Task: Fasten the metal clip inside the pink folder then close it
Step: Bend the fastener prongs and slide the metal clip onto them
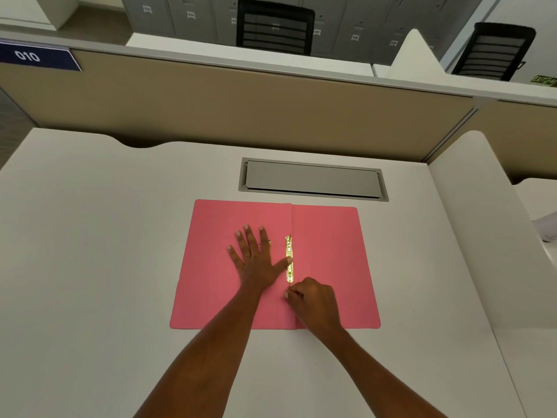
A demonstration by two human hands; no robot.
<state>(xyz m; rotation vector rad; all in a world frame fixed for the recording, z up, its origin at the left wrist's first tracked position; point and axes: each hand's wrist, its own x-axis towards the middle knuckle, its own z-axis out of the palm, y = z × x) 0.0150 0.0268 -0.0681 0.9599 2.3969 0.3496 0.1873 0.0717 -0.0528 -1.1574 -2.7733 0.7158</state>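
Observation:
The pink folder [328, 251] lies open and flat on the white desk. A shiny gold metal clip [289, 254] runs along its centre fold. My left hand [256, 254] rests flat on the left leaf, fingers spread, with the thumb tip touching the clip's middle. My right hand [313, 300] sits just below the clip's near end, fingers pinched together at the fold. Whether they hold a prong of the clip is hidden by the fingers.
A grey cable hatch [313, 179] is set into the desk [105, 236] behind the folder. A beige partition [241, 110] stands at the back. A white side divider [482, 206] rises at the right, with papers [547, 226] beyond it.

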